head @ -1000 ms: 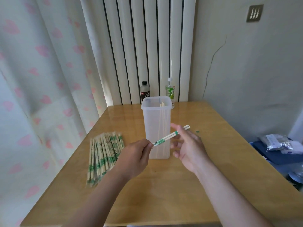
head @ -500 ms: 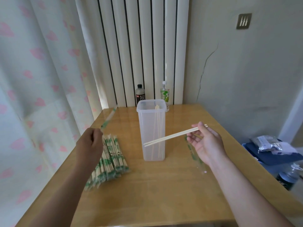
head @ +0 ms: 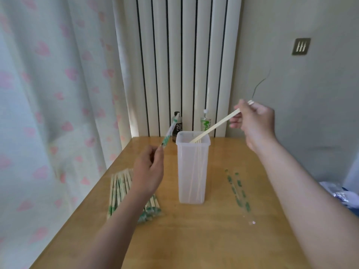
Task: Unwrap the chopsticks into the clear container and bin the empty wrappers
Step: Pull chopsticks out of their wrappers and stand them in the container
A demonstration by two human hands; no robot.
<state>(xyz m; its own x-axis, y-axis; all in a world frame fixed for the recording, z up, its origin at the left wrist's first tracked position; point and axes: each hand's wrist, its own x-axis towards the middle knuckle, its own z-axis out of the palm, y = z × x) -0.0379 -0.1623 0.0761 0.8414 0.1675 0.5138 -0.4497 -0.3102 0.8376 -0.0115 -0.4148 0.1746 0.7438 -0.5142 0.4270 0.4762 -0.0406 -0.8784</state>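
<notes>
Right grip pinches a bare pair tipped into the clear container. Left grip holds the empty wrapper, unbinned. Left of the container, a wrapped pile waits.

Your container stands mid-bench, with the pile of wrapped chopsticks on its left and 2 empty wrappers lying on its right. Unwrapped chopsticks stand inside it, and 2 bottles stand behind it at the bench's back edge.

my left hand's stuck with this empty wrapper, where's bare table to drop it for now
Widest bare patch: the near table, in front of the clear container, between your forearms. Another lies behind the loose wrappers, right of the container. Crowded: the wrapped chopstick pile on the left, two bottles at the back.
</notes>
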